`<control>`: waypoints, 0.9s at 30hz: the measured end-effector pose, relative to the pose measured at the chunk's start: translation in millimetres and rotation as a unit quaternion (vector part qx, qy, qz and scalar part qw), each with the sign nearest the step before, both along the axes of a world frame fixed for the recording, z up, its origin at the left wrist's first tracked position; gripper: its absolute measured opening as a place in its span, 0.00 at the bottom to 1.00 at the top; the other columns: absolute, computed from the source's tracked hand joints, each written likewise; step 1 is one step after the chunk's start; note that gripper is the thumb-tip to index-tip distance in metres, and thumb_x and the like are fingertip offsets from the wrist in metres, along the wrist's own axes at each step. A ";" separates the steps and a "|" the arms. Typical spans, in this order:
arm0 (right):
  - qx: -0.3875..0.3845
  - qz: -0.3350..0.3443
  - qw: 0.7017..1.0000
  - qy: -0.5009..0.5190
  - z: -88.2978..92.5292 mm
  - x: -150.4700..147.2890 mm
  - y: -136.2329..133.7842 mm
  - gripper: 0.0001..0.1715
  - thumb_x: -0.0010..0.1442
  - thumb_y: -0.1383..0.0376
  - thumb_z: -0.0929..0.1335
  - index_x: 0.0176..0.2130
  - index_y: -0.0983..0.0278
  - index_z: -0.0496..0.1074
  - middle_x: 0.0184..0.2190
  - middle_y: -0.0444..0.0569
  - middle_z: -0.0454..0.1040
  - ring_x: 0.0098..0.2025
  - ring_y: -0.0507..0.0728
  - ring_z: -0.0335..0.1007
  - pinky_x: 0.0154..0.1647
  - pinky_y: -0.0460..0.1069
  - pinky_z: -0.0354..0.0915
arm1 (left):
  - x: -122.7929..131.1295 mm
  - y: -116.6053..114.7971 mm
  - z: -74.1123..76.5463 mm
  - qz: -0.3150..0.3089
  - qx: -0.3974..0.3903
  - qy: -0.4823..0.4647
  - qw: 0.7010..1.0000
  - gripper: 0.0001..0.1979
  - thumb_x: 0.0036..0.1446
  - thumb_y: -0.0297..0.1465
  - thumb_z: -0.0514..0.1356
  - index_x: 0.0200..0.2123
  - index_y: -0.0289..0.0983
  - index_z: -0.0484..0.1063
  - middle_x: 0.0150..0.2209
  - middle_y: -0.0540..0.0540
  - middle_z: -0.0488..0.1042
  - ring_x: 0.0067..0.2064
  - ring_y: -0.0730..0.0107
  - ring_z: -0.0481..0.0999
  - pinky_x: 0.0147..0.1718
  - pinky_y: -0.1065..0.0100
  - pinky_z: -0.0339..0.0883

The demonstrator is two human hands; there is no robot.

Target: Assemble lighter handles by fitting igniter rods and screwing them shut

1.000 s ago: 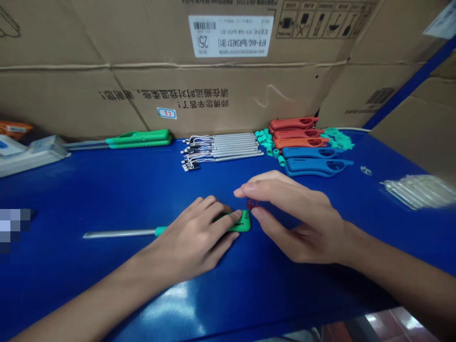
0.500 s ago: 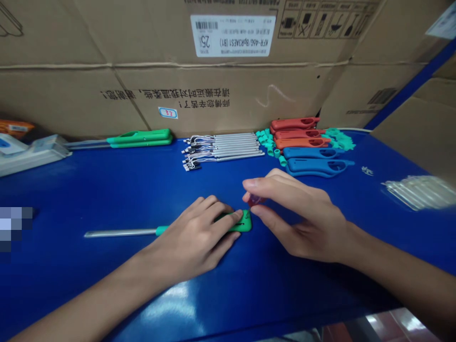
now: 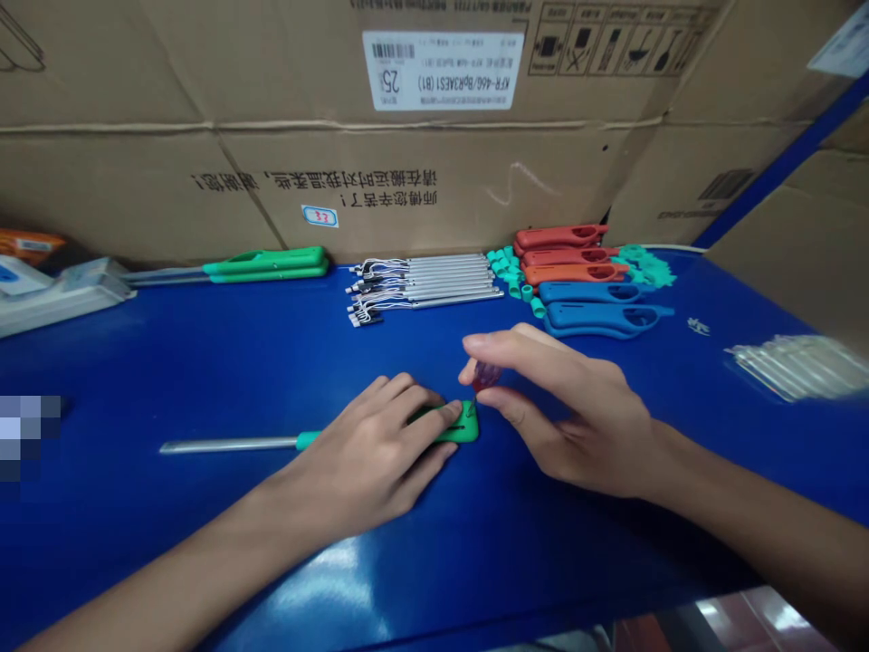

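Left hand: the left hand (image 3: 363, 457) lies palm down on the tabletop's near side, over a green plastic handle (image 3: 463, 426).
Left fingers: the left fingers (image 3: 427, 405) lie close together across the top of the handle, holding it flat against the surface.
Green handle: it lies on its side near the middle of the tabletop (image 3: 204, 371), with its tip pointing right and a teal collar (image 3: 307, 440) at its left end.
Metal rod: a metal rod (image 3: 231, 445) runs left from the collar, straight and flat on the blue surface.
Right hand: the right hand (image 3: 584, 421) is raised just right of the green handle's tip, its wrist angled in from the near right.
Right fingers: the thumb and forefinger (image 3: 516, 349) form a narrow pinch on a small translucent red piece (image 3: 486, 375).
Red piece: it sits just above the handle's right end; whether it touches the handle, I cannot tell.
Far row: green-handled rods (image 3: 264, 264) lie far left, then metal rods with wire ends (image 3: 421, 285), then small teal sleeves (image 3: 506, 272).
Far right: red handles (image 3: 560, 237), an orange handle (image 3: 576, 273) and blue handles (image 3: 597, 317) lie stacked in a row, beside a teal heap (image 3: 644, 267).
Right edge: a blurred clear plastic bag (image 3: 794, 367) lies on the tabletop.
Behind: a cardboard box (image 3: 434, 163) stands along the far edge.
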State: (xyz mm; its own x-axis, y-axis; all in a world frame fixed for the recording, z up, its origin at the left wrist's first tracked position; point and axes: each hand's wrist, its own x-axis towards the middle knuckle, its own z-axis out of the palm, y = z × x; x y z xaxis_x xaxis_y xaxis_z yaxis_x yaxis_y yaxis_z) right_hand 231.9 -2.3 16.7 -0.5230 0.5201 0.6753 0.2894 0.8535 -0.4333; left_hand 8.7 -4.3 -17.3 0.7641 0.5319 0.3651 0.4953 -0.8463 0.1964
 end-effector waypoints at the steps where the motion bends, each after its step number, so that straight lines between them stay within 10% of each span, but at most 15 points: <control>1: 0.003 -0.001 1.000 0.002 -0.2 -0.1 0.1 0.24 0.66 0.76 0.63 0.59 0.62 0.63 0.39 0.48 0.77 0.40 0.54 0.73 0.42 0.53 0.72 | 0.0 0.2 -0.1 0.000 -0.001 0.002 1.000 0.11 0.66 0.30 0.57 0.49 0.33 0.72 0.41 0.40 0.75 0.43 0.57 0.72 0.43 0.52 0.72; 27: 0.043 -0.077 0.989 0.122 -0.8 8.8 8.1 0.20 0.56 0.76 0.71 0.45 0.59 0.66 0.37 0.46 0.77 0.34 0.54 0.76 0.31 0.49 0.74 | -1.0 1.5 2.9 0.003 -0.009 0.017 1.000 0.13 0.68 0.32 0.56 0.52 0.34 0.71 0.44 0.41 0.77 0.45 0.59 0.73 0.45 0.55 0.70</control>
State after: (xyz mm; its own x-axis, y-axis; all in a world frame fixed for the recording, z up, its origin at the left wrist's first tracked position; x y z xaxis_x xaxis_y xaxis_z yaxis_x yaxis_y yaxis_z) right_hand 240.7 5.8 15.9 -0.2582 0.5162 0.8166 0.3148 0.8441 -0.4340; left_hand 7.6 -2.8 -14.4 0.7725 0.5428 0.3296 0.5073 -0.8397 0.1939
